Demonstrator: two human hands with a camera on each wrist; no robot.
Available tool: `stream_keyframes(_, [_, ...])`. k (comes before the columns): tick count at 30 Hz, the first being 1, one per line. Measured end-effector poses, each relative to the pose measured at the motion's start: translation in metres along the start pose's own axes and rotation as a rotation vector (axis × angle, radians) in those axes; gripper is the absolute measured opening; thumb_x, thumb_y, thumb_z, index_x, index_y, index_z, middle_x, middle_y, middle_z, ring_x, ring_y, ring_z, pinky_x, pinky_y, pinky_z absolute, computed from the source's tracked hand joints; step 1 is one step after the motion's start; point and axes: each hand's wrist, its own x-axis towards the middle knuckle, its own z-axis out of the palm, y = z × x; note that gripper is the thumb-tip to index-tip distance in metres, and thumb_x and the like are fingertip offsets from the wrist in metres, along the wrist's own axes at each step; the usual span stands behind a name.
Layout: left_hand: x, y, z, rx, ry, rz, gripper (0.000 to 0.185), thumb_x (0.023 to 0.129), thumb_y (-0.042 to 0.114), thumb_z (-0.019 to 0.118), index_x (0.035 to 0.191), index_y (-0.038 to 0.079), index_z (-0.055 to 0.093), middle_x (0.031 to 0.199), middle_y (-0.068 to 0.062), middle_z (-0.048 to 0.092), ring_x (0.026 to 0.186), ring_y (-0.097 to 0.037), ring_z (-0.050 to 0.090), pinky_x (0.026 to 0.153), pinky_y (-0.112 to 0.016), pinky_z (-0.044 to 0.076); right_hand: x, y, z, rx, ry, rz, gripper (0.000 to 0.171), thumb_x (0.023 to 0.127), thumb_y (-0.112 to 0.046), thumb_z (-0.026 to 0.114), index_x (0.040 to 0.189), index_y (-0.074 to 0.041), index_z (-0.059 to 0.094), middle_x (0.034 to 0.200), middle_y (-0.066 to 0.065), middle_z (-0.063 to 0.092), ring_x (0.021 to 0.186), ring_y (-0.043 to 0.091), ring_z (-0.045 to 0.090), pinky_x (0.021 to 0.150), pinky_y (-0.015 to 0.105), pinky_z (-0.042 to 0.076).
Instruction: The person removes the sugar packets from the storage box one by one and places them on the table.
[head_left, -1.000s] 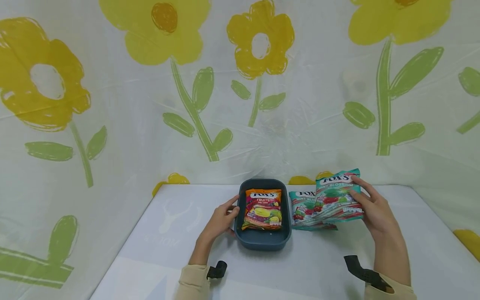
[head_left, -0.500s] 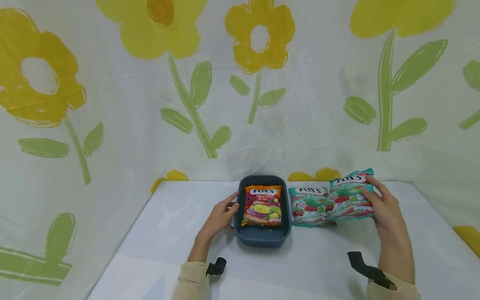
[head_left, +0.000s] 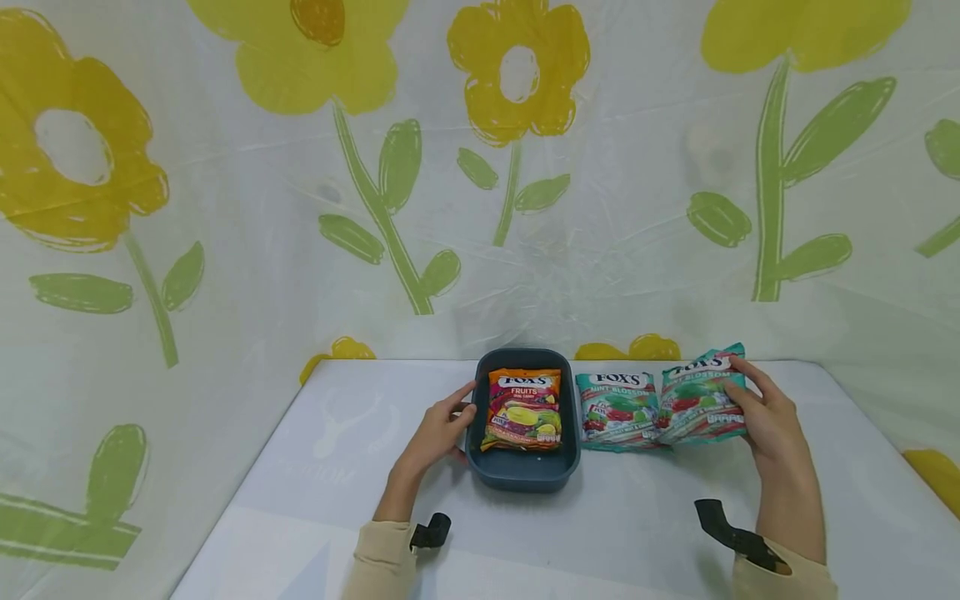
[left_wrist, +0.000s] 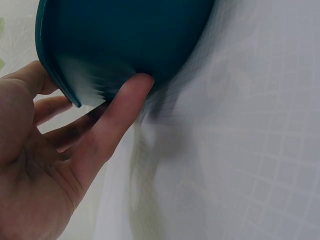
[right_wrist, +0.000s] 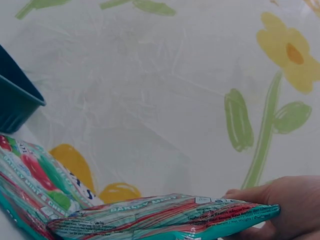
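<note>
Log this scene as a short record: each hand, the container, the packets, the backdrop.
Left hand: touches the left side of the dark blue container
Right hand: pinches the held Mint Blossom packet by its right edge
Container: on the white table; a Fruits packet lies face up inside
Other mint packet: lies right of the container, partly overlapped by the held one in the head view
Backdrop: white, with yellow flowers and green leaves
</note>
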Motion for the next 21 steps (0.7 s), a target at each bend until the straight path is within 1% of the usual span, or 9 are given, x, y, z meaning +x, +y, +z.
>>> stream_keyframes(5, [0.0,0.0006,0.0,0.0,-0.003,0.004,0.051,0.103,0.023,0.05,0.152,0.021,0.038,0.134,-0.023,0.058,0.107,-0.032,0.065,0.05,-0.039,0.06,0.0029,0.0036,-0.003,-0.032,0.013,0.001,0.055,0.1,-0.041,0.05,0.152,-0.041,0.031,0.15,0.02,0.032,0.084,-0.001,0.054,0.065,0.012,0.052])
stream_keyframes(8, [0.0003,0.0003,-0.0001,0.001,-0.003,0.007,0.051,0.103,0.023,0.05,0.152,0.02,0.037,0.134,-0.023,0.058,0.108,-0.034,0.064,0.05,-0.039,0.06,0.0046,0.0051,-0.0039,-0.038,-0.007,-0.008,0.057,0.1,-0.042,0.051,0.152,-0.039,0.031,0.149,0.021,0.032,0.083,-0.002,0.054,0.065,0.012,0.052])
stream_keyframes(10, [0.0004,0.0001,-0.0001,0.004,-0.004,0.008,0.052,0.103,0.022,0.05,0.153,0.02,0.037,0.134,-0.024,0.058,0.109,-0.034,0.064,0.05,-0.039,0.06,0.0056,0.0057,-0.0036,-0.046,-0.028,-0.018,0.057,0.1,-0.043,0.05,0.153,-0.038,0.029,0.152,0.022,0.03,0.085,-0.003,0.053,0.066,0.012,0.052])
stream_keyframes(12, [0.0005,-0.0003,0.0001,0.008,-0.005,0.008,0.052,0.103,0.022,0.05,0.153,0.02,0.037,0.134,-0.024,0.058,0.109,-0.034,0.064,0.05,-0.039,0.06,0.0065,0.0065,-0.0025,-0.078,-0.048,-0.036,0.058,0.101,-0.044,0.048,0.154,-0.036,0.026,0.154,0.023,0.028,0.086,-0.003,0.052,0.067,0.012,0.052])
stream_keyframes(15, [0.0004,-0.001,0.0006,0.012,-0.005,0.009,0.052,0.103,0.022,0.05,0.153,0.02,0.037,0.134,-0.024,0.058,0.109,-0.034,0.064,0.051,-0.039,0.06,0.0076,0.0076,-0.0004,-0.117,-0.064,-0.063,0.06,0.101,-0.047,0.045,0.156,-0.034,0.024,0.154,0.023,0.028,0.088,-0.003,0.052,0.068,0.014,0.053])
stream_keyframes(19, [0.0008,-0.0018,0.0011,0.018,-0.002,0.018,0.052,0.103,0.022,0.05,0.153,0.02,0.037,0.134,-0.024,0.058,0.109,-0.034,0.065,0.051,-0.039,0.06,0.0079,0.0059,0.0028,-0.172,-0.076,-0.094,0.065,0.099,-0.054,0.044,0.156,-0.033,0.021,0.153,0.022,0.033,0.09,-0.004,0.052,0.069,0.015,0.053])
stream_keyframes(21, [0.0012,-0.0022,0.0014,0.02,0.0,0.024,0.052,0.103,0.022,0.049,0.153,0.019,0.037,0.134,-0.024,0.058,0.109,-0.035,0.065,0.051,-0.039,0.06,0.0072,0.0049,0.0039,-0.199,-0.085,-0.121,0.067,0.099,-0.054,0.044,0.157,-0.032,0.02,0.153,0.023,0.035,0.09,-0.006,0.052,0.07,0.015,0.053])
